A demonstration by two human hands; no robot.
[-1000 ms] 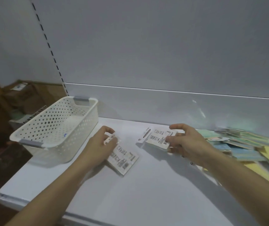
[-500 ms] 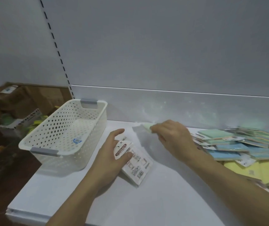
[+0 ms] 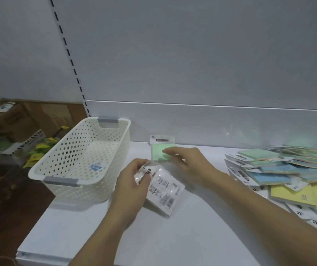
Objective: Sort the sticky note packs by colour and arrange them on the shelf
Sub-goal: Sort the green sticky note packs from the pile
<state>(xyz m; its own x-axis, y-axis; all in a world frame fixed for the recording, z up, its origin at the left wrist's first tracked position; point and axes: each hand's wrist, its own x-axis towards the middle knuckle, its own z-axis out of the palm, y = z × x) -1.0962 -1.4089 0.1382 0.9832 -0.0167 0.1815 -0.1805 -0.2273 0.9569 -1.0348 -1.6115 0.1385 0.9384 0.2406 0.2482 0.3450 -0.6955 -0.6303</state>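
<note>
The white shelf is a flat board with a low white back panel behind it. At its left end stands a white perforated basket with grey handles. Near the back panel, just right of the basket, a green pack lies flat with its header card towards the wall. At the right end lies a loose pile of packs, green, blue and yellow, which overlap each other.

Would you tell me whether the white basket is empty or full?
Empty: the white basket shows a bare floor with only a blue sticker.
</note>
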